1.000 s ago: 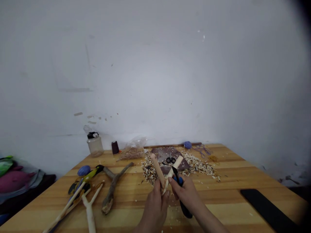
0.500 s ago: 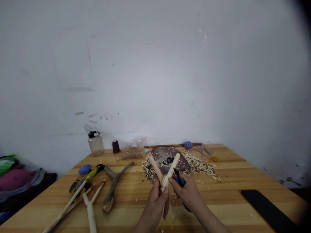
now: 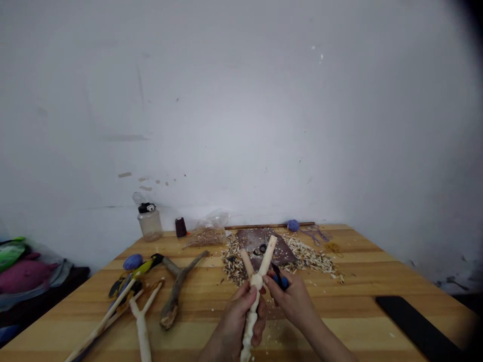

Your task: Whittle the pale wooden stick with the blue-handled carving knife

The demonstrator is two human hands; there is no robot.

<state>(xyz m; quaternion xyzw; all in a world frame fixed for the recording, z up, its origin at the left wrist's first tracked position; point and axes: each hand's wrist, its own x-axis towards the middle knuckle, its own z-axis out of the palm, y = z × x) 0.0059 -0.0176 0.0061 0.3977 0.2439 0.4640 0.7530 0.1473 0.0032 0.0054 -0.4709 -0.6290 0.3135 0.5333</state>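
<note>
Forked stick (image 3: 253,306), peeled pale, is clenched by its stem in the left hand (image 3: 236,319) and held above the desk (image 3: 339,322), with both arms of the fork pointing up and away. Right hand (image 3: 290,296) is closed on a blue-and-black knife (image 3: 281,282), the dark blade tip showing just beside the fork. Wood shavings (image 3: 309,259) are heaped beyond the hands, around a brown pad (image 3: 281,254) on which scissors (image 3: 260,250) are lying. Farther left on the desk are laid a second peeled fork (image 3: 141,327), a rough branch (image 3: 175,291) and a blue ball (image 3: 133,262). Plastic bottle (image 3: 150,223) and dark thread spool (image 3: 180,227) are stood near the far edge, by the wall. Black strip (image 3: 415,322) is lying on the right of the desk.
</note>
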